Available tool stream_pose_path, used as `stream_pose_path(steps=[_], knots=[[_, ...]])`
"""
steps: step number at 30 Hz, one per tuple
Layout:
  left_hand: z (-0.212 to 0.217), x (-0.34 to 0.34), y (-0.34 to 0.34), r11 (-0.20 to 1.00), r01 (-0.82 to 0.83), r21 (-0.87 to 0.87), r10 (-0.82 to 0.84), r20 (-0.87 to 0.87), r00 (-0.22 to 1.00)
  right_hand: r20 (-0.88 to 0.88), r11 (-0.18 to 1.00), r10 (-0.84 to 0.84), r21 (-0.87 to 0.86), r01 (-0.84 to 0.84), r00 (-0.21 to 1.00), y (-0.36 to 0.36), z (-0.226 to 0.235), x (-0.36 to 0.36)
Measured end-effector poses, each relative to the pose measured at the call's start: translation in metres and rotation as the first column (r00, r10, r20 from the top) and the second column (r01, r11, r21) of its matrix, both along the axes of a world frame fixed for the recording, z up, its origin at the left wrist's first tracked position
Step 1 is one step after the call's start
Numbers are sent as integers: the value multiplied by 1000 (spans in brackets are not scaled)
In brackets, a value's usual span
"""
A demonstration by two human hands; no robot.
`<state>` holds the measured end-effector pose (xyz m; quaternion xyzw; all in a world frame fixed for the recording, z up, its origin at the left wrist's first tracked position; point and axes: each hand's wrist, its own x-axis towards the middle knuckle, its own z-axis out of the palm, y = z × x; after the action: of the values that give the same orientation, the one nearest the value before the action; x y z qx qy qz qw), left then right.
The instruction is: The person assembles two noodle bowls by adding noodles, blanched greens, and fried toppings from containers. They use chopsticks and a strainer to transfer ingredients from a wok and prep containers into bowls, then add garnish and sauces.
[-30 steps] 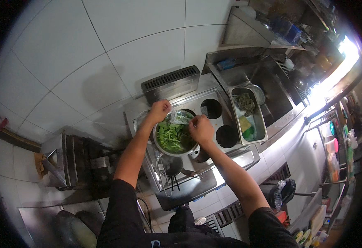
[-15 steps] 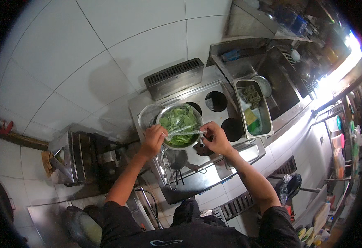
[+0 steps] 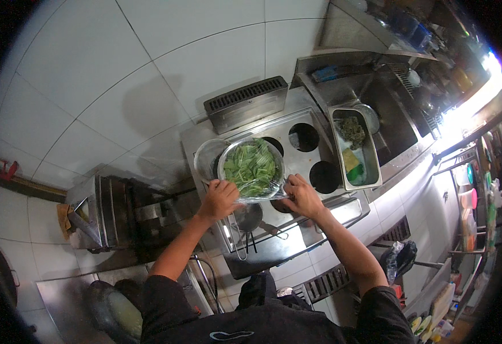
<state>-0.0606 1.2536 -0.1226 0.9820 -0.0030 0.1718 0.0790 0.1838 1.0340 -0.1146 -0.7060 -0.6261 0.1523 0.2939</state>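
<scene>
A round metal bowl full of cut green leaves rests on the steel stove top. Clear plastic film lies over the leaves and stretches across the near rim between my hands. At the bowl's near left side, my left hand is closed on one edge of the film. Opposite it, at the near right rim, my right hand pinches the film's other edge. Under and in front of the bowl, a strainer with a wire handle is partly hidden.
A clear round container stands left of the bowl. Dark round openings are set in the stove top. To the right, a metal tray holds a scouring pad and sponges beside the sink. A steel appliance stands at left.
Both hands have drawn the film's edge toward me, from across the leaves to the bowl's near rim. The film now hangs stretched at that rim.
</scene>
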Motion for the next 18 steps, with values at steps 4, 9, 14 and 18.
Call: stream_pose_path(steps=[4, 9, 14, 18], knots=[[-21, -13, -14, 996, -83, 21, 82, 34, 996, 97, 999, 43, -12, -42, 994, -1, -19, -2], [-25, -19, -33, 955, -293, -48, 297, 78, 952, 139, 999, -54, 8, 54, 989, 8, 2, -24], [-9, -16, -40, 898, -318, -305, 345, 38, 938, -159, 977, -202, -96, 189, 966, 8, -38, -31], [-29, -35, -28, 477, -381, -792, 495, -116, 861, -293, 937, -344, -169, 306, 892, -2, -24, -28]])
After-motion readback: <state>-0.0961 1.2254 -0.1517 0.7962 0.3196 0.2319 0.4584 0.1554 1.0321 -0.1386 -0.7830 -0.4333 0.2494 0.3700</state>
